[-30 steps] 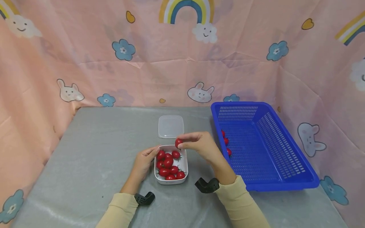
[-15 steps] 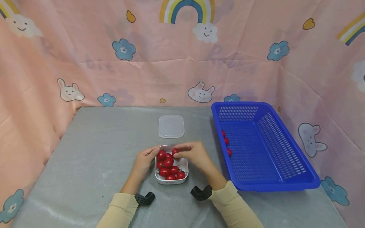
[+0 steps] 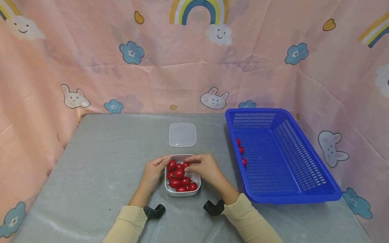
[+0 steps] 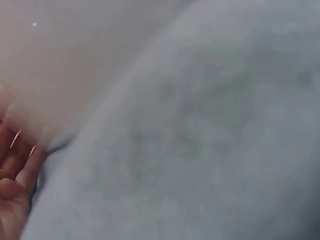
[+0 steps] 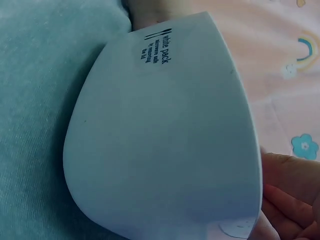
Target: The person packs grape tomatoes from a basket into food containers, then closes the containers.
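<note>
Loading of a rounded-rectangular white plastic container (image 3: 182, 194). The right hand (image 3: 208, 168) has thumb and fingertips on either side of a small, oval, glossy red tomato (image 3: 185, 165) inside the container's far right corner; whether they grip it cannot be told. The left hand (image 3: 153, 171) pinches the container's rim at the far left corner. Other red tomatoes (image 3: 179, 173) lie mostly along the container's left side and near end. Beyond the container lies a translucent, square plastic lid (image 3: 182, 135); to its right, a blue, perforated plastic basket (image 3: 273, 152) holds a few more. Judged by appearance, each fruit should be light, firm but bruisable, and slippery: best held by light thumb-and-finger pressure across its middle, clear of the leafy green stalk end. The container, probably light and fairly stiff, could skid unless steadied by its rim.
</note>
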`<control>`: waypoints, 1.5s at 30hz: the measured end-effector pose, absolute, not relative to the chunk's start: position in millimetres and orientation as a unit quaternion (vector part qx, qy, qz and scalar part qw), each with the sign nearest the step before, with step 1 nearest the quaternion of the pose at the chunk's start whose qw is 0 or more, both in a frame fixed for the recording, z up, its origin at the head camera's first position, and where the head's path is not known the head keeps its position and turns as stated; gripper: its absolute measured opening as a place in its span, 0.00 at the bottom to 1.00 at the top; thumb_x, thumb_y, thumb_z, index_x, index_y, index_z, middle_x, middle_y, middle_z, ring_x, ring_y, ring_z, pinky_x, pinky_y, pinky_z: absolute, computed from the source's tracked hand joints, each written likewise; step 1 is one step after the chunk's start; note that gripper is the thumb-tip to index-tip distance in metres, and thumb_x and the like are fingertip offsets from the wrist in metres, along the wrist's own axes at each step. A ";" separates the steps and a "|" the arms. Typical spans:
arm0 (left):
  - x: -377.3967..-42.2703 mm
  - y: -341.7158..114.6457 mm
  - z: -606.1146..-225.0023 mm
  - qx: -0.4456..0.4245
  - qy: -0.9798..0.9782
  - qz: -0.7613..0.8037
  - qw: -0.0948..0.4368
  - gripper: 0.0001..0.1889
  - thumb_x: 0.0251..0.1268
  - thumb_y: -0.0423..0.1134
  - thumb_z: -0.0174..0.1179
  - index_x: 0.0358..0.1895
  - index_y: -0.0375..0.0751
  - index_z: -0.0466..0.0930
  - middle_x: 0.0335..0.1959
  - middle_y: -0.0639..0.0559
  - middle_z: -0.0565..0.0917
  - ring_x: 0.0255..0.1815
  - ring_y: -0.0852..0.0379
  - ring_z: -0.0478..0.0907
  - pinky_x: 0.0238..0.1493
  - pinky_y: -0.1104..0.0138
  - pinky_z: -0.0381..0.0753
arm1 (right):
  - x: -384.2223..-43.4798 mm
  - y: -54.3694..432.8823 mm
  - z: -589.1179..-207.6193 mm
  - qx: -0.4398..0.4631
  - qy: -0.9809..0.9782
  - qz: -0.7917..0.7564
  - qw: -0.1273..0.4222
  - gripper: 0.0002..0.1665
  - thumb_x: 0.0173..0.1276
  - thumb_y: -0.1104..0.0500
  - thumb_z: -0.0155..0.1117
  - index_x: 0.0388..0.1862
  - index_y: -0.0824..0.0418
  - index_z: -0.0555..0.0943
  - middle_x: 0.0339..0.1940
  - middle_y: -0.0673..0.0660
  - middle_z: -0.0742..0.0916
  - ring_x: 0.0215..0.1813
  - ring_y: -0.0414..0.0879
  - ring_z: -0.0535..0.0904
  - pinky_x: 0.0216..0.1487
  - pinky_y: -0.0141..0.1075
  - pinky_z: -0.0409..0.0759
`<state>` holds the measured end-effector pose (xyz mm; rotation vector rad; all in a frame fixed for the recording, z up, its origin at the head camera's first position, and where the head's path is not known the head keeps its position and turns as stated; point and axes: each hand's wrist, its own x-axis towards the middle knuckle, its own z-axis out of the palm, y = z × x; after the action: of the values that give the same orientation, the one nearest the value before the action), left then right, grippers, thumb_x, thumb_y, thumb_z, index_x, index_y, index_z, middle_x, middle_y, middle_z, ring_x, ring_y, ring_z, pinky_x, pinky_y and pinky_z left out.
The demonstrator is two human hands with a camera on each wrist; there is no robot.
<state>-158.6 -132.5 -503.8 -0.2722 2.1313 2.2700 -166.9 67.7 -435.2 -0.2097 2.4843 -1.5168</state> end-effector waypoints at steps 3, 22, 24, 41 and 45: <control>-158.9 -132.6 -503.9 -0.086 0.679 0.729 0.007 0.18 0.69 0.38 0.62 0.56 0.29 0.82 0.52 0.47 0.88 0.49 0.72 0.81 0.58 0.74 0.76 | -166.5 66.6 -433.6 -0.077 0.857 -0.498 0.111 0.16 0.51 0.64 0.79 0.41 0.64 0.90 0.44 0.59 0.91 0.51 0.51 0.86 0.52 0.41 0.84; -157.9 -132.0 -504.7 -0.094 0.675 0.731 0.006 0.18 0.68 0.36 0.61 0.55 0.27 0.82 0.51 0.47 0.88 0.48 0.72 0.81 0.56 0.76 0.76 | -161.7 67.6 -427.9 -0.056 0.840 -0.528 0.115 0.13 0.55 0.65 0.76 0.41 0.63 0.90 0.40 0.59 0.92 0.51 0.50 0.86 0.52 0.41 0.85; -157.8 -131.6 -504.4 -0.093 0.675 0.731 0.006 0.18 0.68 0.37 0.61 0.55 0.27 0.82 0.50 0.48 0.89 0.48 0.72 0.81 0.56 0.76 0.76 | -159.1 69.6 -420.9 -0.056 0.833 -0.539 0.110 0.13 0.55 0.64 0.77 0.41 0.63 0.90 0.41 0.58 0.92 0.52 0.51 0.86 0.55 0.44 0.84; -159.0 -133.2 -503.2 -0.086 0.681 0.728 0.002 0.18 0.69 0.37 0.61 0.56 0.27 0.81 0.51 0.48 0.88 0.49 0.73 0.80 0.56 0.77 0.76 | -169.1 123.5 -328.4 -0.068 0.849 -0.518 0.082 0.19 0.60 0.54 0.75 0.50 0.58 0.88 0.50 0.55 0.90 0.64 0.49 0.81 0.65 0.50 0.77; -158.9 -132.6 -503.1 -0.085 0.680 0.728 0.009 0.18 0.69 0.37 0.61 0.56 0.28 0.81 0.53 0.46 0.87 0.49 0.73 0.81 0.57 0.76 0.76 | -175.6 143.3 -315.8 -0.045 0.863 -0.499 0.071 0.22 0.61 0.50 0.75 0.52 0.57 0.87 0.52 0.55 0.90 0.61 0.49 0.82 0.63 0.48 0.79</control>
<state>-158.9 -132.6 -503.1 -0.2655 2.1252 2.2746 -175.6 143.3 -315.8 -0.1363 2.5934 -1.4999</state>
